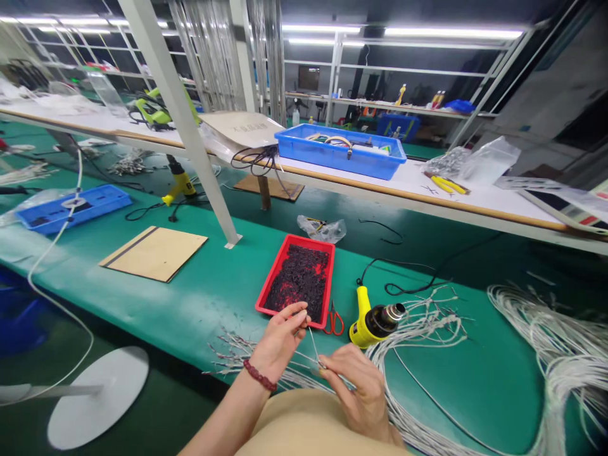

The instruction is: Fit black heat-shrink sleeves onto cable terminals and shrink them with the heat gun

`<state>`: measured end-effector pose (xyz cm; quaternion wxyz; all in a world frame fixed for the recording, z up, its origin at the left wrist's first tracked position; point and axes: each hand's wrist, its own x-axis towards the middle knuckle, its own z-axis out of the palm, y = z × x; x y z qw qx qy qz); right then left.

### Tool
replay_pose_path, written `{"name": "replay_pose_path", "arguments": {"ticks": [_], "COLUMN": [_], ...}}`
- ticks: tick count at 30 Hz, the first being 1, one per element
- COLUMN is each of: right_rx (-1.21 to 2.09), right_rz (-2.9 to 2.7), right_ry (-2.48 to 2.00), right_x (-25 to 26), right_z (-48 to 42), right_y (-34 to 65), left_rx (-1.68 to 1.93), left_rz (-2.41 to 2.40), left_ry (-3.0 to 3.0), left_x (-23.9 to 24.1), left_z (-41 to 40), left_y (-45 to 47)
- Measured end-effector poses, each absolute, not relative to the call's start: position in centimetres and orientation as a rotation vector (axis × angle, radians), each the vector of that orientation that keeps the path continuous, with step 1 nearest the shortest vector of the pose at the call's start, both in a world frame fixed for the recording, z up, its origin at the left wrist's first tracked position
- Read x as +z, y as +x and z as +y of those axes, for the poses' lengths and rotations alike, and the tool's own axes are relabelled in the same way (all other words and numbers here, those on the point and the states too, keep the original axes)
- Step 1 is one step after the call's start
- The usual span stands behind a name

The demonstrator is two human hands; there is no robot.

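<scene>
My left hand [284,339], with a beaded bracelet at its wrist, pinches the end of a thin light-coloured wire [313,343] over the near edge of a red tray [272,286]. Small black pieces [304,278] fill much of that tray. Lower and to the right, my right hand [356,383] is closed on the same wire, near where it branches from a cable. What else sits between the fingertips is too small to make out. Below both hands lies a bundle of white cables [408,424], its frayed ends [235,348] left of my left wrist.
Red-handled scissors [335,322] lie right of the tray, beside a yellow heat gun [368,323]. More cables [546,354] cover the bench's right side. A white post [190,133] rises behind a brown board [156,253]. A shelf holds a blue bin [337,155] and yellow-handled pliers [446,183].
</scene>
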<state>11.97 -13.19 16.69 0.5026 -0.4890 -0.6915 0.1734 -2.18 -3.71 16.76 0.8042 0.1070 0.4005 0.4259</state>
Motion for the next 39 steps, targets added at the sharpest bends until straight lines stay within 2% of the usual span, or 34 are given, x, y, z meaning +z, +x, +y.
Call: {"name": "replay_pose_path", "arguments": {"ticks": [39], "right_rx": [0.424], "right_rz": [-1.705], "right_ry": [-1.237], "right_x": [16.56], "right_z": [-13.06], "right_y": [11.99], "left_rx": [0.953], "left_rz": [0.871], "left_ry": [0.286], "left_x": [16.77], "left_z": [-4.02], "left_y": [-1.87]}}
